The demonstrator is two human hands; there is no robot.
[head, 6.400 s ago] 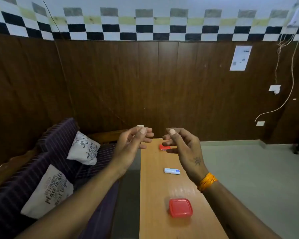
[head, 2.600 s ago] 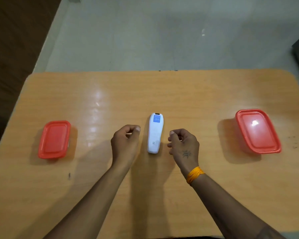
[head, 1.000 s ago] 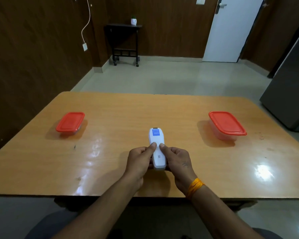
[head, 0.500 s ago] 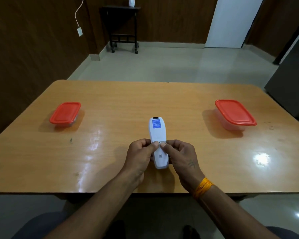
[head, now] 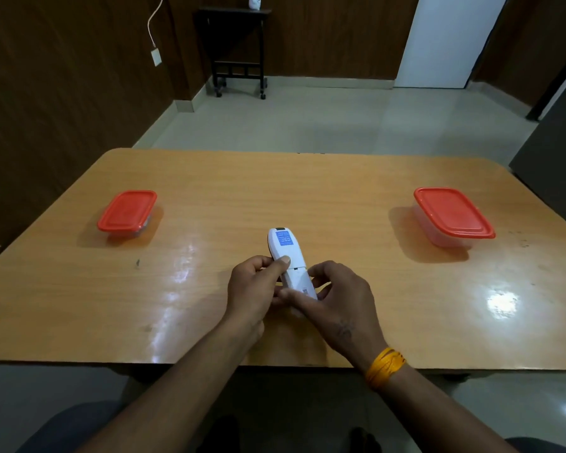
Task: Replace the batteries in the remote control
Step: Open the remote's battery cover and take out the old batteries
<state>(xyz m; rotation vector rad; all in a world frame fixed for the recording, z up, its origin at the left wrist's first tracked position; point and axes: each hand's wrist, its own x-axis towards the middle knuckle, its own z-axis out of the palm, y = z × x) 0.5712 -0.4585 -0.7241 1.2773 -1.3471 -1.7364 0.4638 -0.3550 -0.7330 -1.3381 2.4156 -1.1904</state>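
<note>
A white remote control [head: 286,253] lies back side up, a blue label near its far end, held just above the wooden table [head: 340,197] near the front edge. My left hand [head: 254,289] grips its left side, thumb pressed on the back. My right hand [head: 335,297] holds the near end, where the battery cover [head: 299,279] sits, thumb along the cover's near edge. A seam shows between the cover and the body. No batteries are visible.
A small clear container with a red lid [head: 128,212] stands at the left of the table, a larger one [head: 451,215] at the right. Beyond the table lie grey floor, a dark side table [head: 237,47] and a white door [head: 445,40].
Both hands took hold of the remote from the table. Over the last half second the right hand moved to the near end and the cover seems to have slid slightly towards me.
</note>
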